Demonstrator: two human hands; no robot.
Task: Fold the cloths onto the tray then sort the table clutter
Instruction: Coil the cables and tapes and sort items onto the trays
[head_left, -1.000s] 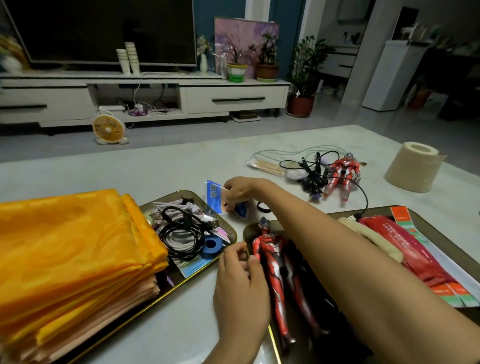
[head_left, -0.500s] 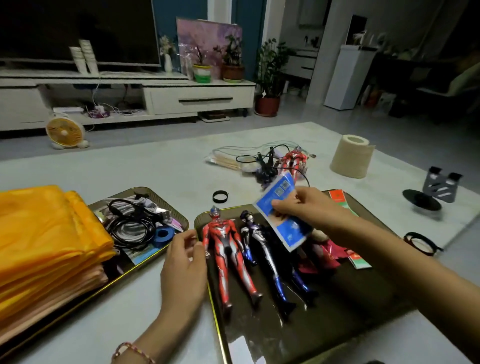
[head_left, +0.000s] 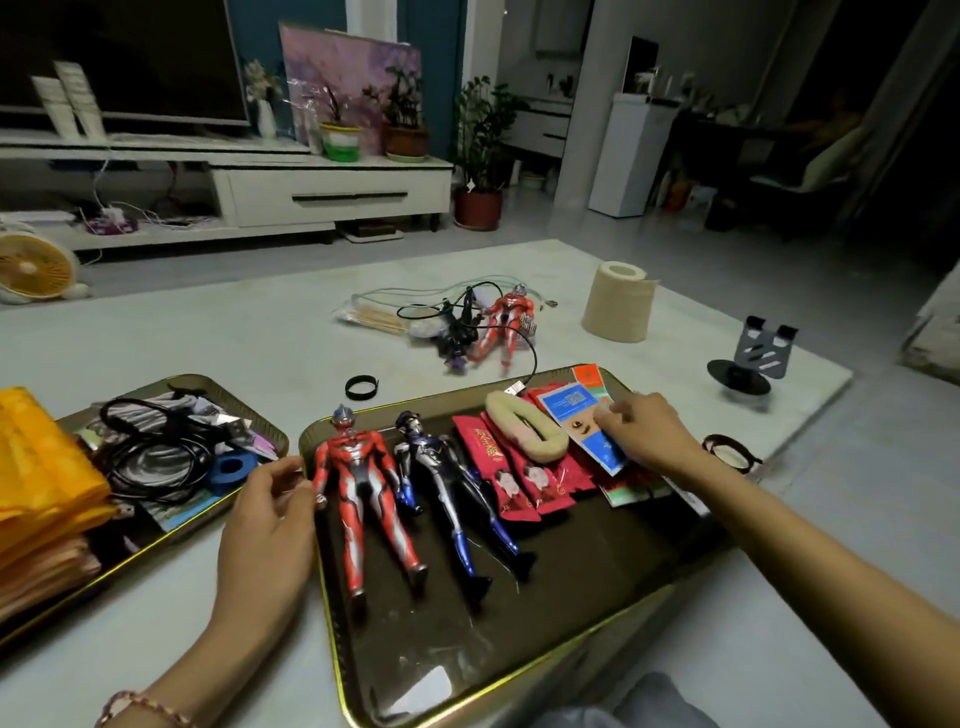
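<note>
The right hand (head_left: 649, 439) is pinching a blue packet (head_left: 569, 410) with bent fingers, on top of the red packets (head_left: 511, 478) in the dark tray (head_left: 519, 613). The left hand (head_left: 265, 525) is curling round that tray's left rim. The writing on the packets is too blurry to read. The folded orange cloths (head_left: 36, 467) are lying at the left edge of the frame.

1. The folded cloths (head_left: 41, 467) at the left edge are bright orange-yellow with a woven sheen, and those lowest in the stack are pale pink.
2. The tray (head_left: 519, 623) in the centre is glossy brown-black with a gold rim.
3. On it, one toy figure (head_left: 363, 483) is red with silver stripes. The second figure (head_left: 452, 483) beside it is dark blue, black and silver.
4. The packets (head_left: 514, 483) are red with gold lettering.
5. The card (head_left: 582, 421) at centre right is blue with a pale printed panel.
6. The paper roll (head_left: 618, 301) at upper right is beige.
7. The tape roll (head_left: 234, 465) at the left is blue, and the cables (head_left: 150, 452) are black.
</note>
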